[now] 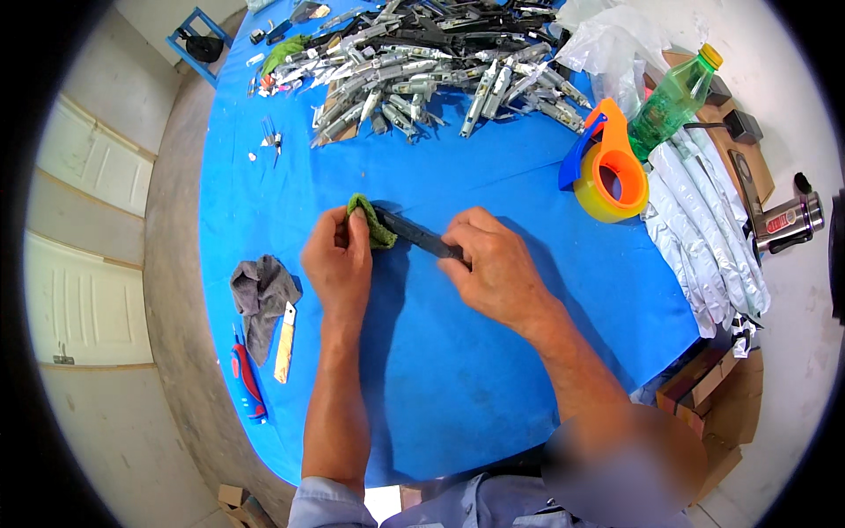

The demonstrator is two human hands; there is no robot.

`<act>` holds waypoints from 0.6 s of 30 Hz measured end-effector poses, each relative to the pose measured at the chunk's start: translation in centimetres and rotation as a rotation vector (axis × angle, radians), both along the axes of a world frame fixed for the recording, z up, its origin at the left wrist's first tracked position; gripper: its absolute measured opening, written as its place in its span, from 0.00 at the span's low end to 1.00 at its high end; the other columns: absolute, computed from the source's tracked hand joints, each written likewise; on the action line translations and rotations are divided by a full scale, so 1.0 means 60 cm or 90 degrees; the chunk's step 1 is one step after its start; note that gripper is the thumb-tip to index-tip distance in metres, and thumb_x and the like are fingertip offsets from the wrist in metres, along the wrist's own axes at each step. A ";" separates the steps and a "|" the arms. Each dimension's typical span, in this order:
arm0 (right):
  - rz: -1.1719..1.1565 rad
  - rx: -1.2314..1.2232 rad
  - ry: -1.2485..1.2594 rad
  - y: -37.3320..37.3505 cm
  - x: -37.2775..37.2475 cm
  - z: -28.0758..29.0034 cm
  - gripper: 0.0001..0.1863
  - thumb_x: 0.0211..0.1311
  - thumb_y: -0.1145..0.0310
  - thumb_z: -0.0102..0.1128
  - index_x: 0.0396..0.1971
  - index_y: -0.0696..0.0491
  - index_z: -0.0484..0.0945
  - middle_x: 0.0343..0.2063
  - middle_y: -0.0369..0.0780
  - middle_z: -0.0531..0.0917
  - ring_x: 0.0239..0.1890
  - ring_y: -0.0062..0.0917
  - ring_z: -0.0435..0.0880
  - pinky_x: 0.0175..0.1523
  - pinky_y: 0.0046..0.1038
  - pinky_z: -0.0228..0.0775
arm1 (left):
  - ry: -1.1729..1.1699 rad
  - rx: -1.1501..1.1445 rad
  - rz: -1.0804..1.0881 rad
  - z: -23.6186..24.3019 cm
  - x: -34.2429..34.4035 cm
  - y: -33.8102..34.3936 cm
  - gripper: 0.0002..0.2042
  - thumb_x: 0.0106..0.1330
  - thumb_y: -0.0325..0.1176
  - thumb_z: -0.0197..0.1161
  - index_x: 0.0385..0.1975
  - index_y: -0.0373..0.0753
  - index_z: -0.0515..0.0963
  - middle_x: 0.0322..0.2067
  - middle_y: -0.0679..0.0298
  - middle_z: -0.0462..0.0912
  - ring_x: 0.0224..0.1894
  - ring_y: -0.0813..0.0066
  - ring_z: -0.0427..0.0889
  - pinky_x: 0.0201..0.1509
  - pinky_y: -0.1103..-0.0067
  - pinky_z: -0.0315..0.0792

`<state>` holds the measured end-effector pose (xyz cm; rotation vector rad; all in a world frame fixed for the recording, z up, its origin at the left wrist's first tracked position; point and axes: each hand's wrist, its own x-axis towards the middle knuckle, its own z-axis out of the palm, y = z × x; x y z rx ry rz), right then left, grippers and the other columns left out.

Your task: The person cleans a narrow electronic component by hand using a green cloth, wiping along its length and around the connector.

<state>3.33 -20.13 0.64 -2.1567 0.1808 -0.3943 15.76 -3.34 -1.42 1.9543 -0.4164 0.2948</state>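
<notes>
Over the middle of the blue-covered table (493, 352), my right hand (495, 268) grips one end of a long, narrow black part (412, 231) whose exact kind I cannot make out. My left hand (339, 260) pinches a small green cloth (374, 227) around the part's other end. The part slants from upper left to lower right between my hands. Left of my left forearm lie a crumpled grey cloth (261, 290), a utility knife (284, 343) with a pale yellowish handle, and a red and blue screwdriver (247, 383).
A large heap of metal and black parts (422, 75) covers the table's far side. To the right are an orange and blue tape dispenser (612, 172), a green bottle (673, 101), silvery plastic bags (704, 229) and a metal flask (788, 224). A cardboard box (731, 396) stands at lower right.
</notes>
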 end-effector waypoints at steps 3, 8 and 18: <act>-0.003 0.007 0.005 0.001 0.001 0.003 0.11 0.53 0.76 0.70 0.36 0.60 0.80 0.40 0.46 0.80 0.39 0.47 0.82 0.43 0.43 0.74 | -0.109 0.069 -0.008 0.011 -0.018 -0.005 0.06 0.67 0.28 0.69 0.39 0.31 0.83 0.23 0.64 0.82 0.23 0.83 0.76 0.27 0.80 0.70; 0.004 -0.012 -0.016 0.000 0.002 -0.007 0.11 0.53 0.77 0.69 0.37 0.59 0.79 0.40 0.47 0.80 0.41 0.48 0.82 0.44 0.43 0.74 | -0.223 0.126 -0.171 0.007 -0.048 -0.028 0.05 0.62 0.25 0.71 0.35 0.35 0.82 0.28 0.57 0.83 0.26 0.63 0.83 0.29 0.74 0.75; 0.013 -0.024 0.001 0.001 -0.001 0.004 0.11 0.54 0.76 0.70 0.36 0.59 0.79 0.39 0.46 0.80 0.41 0.46 0.82 0.44 0.43 0.74 | -0.192 0.151 -0.052 0.003 -0.022 -0.017 0.04 0.65 0.27 0.69 0.36 0.36 0.82 0.29 0.56 0.83 0.26 0.58 0.83 0.29 0.69 0.75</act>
